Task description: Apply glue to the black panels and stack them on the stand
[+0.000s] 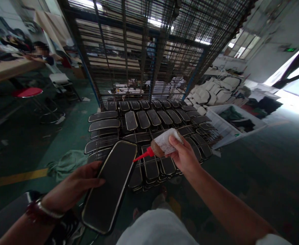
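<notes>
Before a tall wire rack (153, 64), our left hand (79, 183) grips a dark panel (112, 185); our right hand (185, 154) clasps a red-tipped bottle (163, 143).

1. Left grip (80, 182): fingertips hidden behind dark panel (111, 187).
2. Right grip (182, 153): most fingers hidden behind bottle (162, 143); sleeve (271, 239) cut off at bottom edge.
3. Bottle print blurred, unreadable. Can't tell if red nozzle (141, 156) touches panel rim.
4. Lower-left panel stack (10, 212): partly covered by left forearm (29, 224), bottom cut off.
5. Rack (158, 58): top cut off.
6. Worktop (12, 69): runs out left edge, items on it blurred.
7. Green sign (290, 49): too small to read.
</notes>
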